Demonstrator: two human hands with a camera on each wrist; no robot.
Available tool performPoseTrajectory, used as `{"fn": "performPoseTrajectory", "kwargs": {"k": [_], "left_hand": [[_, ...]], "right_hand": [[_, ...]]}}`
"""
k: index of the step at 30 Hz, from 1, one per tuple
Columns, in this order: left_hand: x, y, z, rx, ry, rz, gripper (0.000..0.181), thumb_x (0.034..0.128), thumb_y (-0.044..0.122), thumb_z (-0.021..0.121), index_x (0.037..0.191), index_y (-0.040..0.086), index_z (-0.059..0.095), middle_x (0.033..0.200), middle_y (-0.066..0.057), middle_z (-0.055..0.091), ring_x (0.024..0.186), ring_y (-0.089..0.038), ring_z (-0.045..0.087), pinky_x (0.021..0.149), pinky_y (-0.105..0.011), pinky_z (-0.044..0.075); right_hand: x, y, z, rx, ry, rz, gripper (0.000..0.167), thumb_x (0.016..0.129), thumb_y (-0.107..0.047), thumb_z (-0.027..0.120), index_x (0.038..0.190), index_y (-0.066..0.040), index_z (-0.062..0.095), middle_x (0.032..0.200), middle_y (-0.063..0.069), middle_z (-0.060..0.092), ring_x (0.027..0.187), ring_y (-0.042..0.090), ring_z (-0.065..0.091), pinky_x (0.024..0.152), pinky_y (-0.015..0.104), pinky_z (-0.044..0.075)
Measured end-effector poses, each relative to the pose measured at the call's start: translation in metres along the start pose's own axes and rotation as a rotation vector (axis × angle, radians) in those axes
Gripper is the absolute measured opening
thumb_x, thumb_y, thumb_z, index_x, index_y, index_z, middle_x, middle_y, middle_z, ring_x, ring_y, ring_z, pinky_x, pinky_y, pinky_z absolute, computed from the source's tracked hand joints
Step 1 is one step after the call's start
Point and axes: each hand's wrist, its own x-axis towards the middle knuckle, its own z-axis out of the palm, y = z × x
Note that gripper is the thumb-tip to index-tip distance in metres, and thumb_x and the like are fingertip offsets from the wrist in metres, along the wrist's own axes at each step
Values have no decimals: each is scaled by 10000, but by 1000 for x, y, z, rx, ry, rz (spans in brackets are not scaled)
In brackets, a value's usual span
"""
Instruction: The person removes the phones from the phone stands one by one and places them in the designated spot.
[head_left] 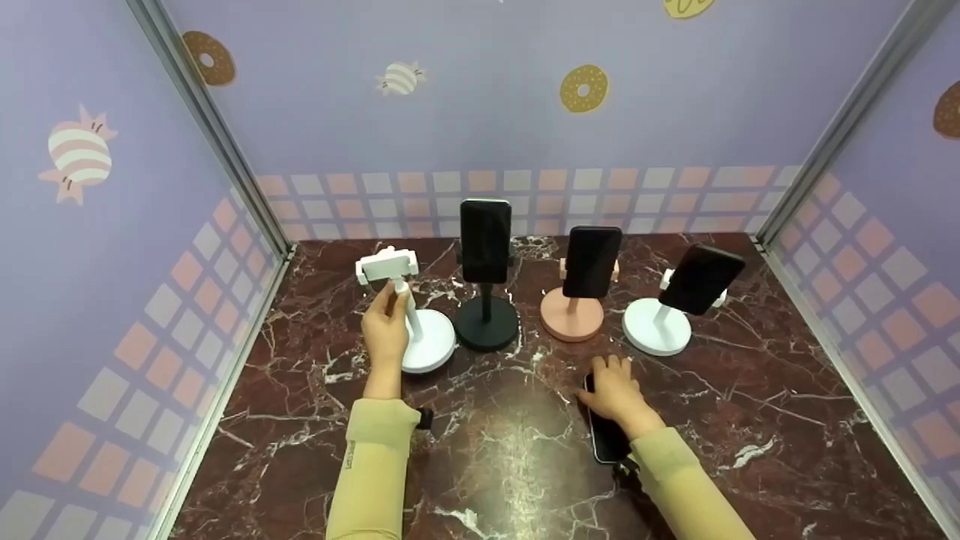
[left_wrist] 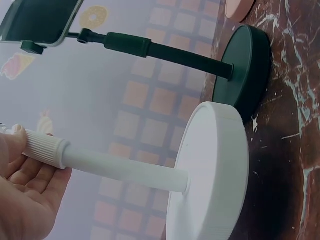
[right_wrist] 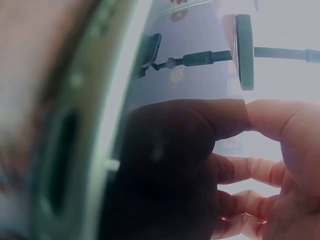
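In the head view my left hand (head_left: 386, 330) grips the upper pole of a white phone stand (head_left: 429, 343) at the left. Its white clamp (head_left: 387, 267) above the hand holds no phone. The left wrist view shows the fingers (left_wrist: 37, 180) and thumb around the ribbed collar of this pole. My right hand (head_left: 616, 394) rests over the far part of a black smartphone (head_left: 609, 439) lying on the table, thumb at its left side. In the right wrist view the fingers (right_wrist: 250, 170) touch the glossy dark screen (right_wrist: 160, 165), which mirrors them.
Behind the hands stand a black phone stand (head_left: 486, 326), a pink one (head_left: 571, 319) and another white one (head_left: 656, 330), each bearing a dark phone. They share a dark red marbled table (head_left: 510, 465). Patterned lilac walls (head_left: 480, 127) enclose the back and sides.
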Motion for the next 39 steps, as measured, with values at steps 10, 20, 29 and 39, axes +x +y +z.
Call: {"fn": "performPoseTrajectory", "kwargs": {"k": [10, 20, 29, 39], "left_hand": [[17, -16, 2, -11, 10, 17, 307, 974, 19, 677, 1240, -136, 663, 1159, -288, 728, 1048, -344, 711, 808, -71, 488], [27, -28, 1, 57, 36, 56, 321, 967, 23, 683, 1234, -154, 656, 1172, -314, 713, 1067, -426, 693, 915, -306, 573], [26, -37, 1, 69, 44, 17, 344, 975, 45, 678, 1257, -150, 644, 1207, -318, 698, 1099, -431, 682, 978, -498, 553], [23, -39, 3, 58, 45, 6, 314, 971, 40, 686, 1242, -118, 669, 1189, -288, 718, 1097, -400, 689, 937, -306, 564]], "right_hand": [[-1, -1, 2, 16, 37, -7, 531, 849, -329, 823, 1115, 33, 539, 1200, 298, 517, 1259, 535, 401, 873, 719, 490], [-1, 0, 1, 23, 36, -3, 517, 858, -326, 818, 1118, 33, 552, 1194, 299, 507, 1288, 561, 379, 882, 725, 486], [-2, 2, 4, 29, 50, -11, 540, 847, -314, 822, 1141, 51, 554, 1221, 323, 505, 1307, 581, 375, 885, 738, 487], [-4, 0, 1, 23, 45, 4, 505, 853, -312, 829, 1075, 28, 530, 1156, 285, 503, 1262, 549, 381, 861, 711, 501]]}}
